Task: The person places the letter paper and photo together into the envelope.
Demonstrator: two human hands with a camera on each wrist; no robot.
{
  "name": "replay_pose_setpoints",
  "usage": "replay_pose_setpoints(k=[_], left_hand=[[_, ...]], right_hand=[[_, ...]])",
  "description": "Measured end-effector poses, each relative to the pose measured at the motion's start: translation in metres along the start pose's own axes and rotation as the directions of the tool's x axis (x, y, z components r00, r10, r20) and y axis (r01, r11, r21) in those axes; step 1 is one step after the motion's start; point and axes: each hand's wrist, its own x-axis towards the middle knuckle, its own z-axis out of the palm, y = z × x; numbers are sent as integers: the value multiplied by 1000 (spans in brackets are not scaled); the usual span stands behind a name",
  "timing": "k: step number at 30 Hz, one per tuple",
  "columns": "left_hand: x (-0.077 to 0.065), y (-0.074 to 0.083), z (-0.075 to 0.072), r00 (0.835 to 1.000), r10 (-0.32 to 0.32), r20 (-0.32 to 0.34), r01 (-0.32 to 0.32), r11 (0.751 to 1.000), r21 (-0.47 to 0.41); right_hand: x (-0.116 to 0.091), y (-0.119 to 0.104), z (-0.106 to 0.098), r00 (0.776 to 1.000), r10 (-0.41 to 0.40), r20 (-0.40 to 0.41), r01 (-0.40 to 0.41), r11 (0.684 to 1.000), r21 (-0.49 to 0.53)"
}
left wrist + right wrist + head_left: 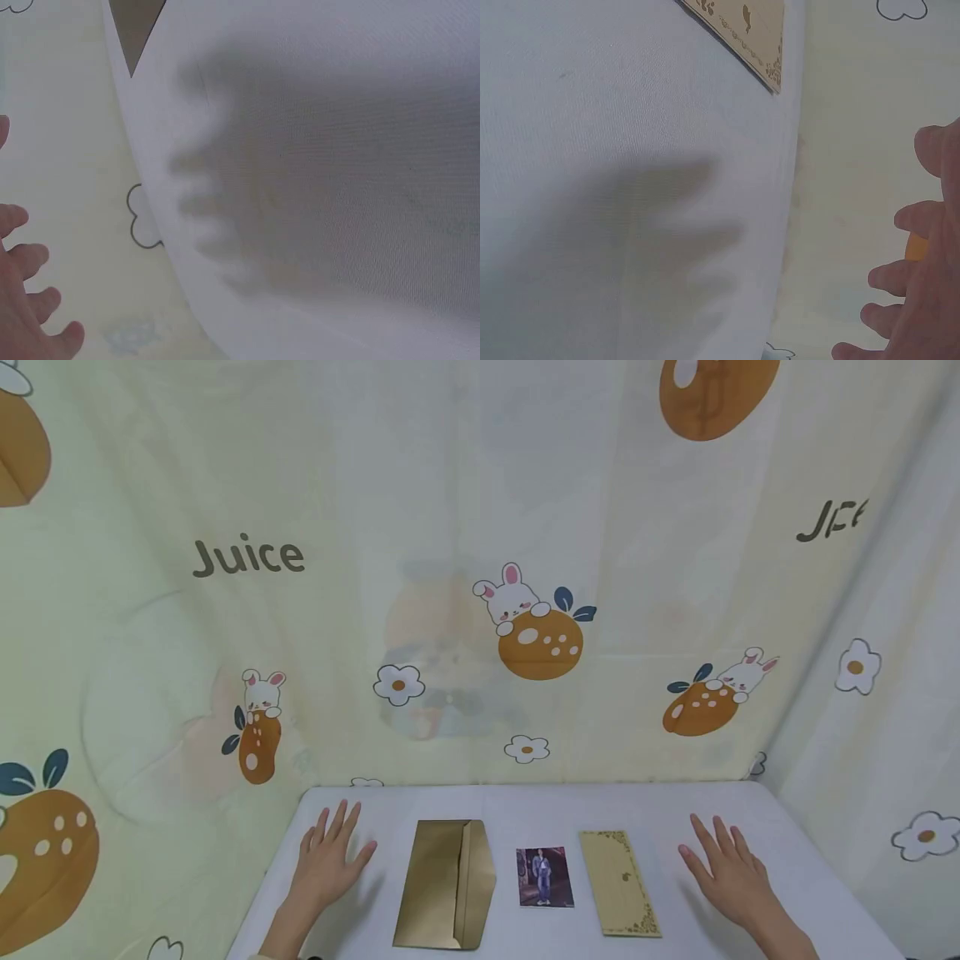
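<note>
My left hand (327,864) hovers over the left side of the table with its fingers spread, holding nothing. To its right lies a gold envelope (431,885) with its flap unfolded on the right. A small photo (543,877) of a standing person lies at the middle. Beside it is a cream card (619,885) with brown ornate corners; part of this card (750,37) shows in the right wrist view. My right hand (729,877) is spread above the table to the right of the card, with nothing in it. A corner of the envelope (135,30) appears in the left wrist view.
A white cloth covers the table (517,806). Behind it hangs a pale curtain (450,485) printed with rabbits, oranges and flowers, and it runs along both sides. Shadows of the hands fall on the cloth.
</note>
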Motion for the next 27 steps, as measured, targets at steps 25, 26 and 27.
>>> replay_pose_setpoints(k=[25, 26, 27], left_hand=[[1, 28, 6, 999, 36, -26, -36, 999, -27], [1, 29, 6, 999, 38, -27, -39, 999, -30], [2, 31, 7, 999, 41, -29, -42, 999, -32]], right_hand=[[7, -34, 9, 999, -35, -32, 35, 999, -10], [7, -37, 11, 999, -38, -32, 37, 999, -5], [8, -39, 12, 999, -39, -31, 39, 999, -1]])
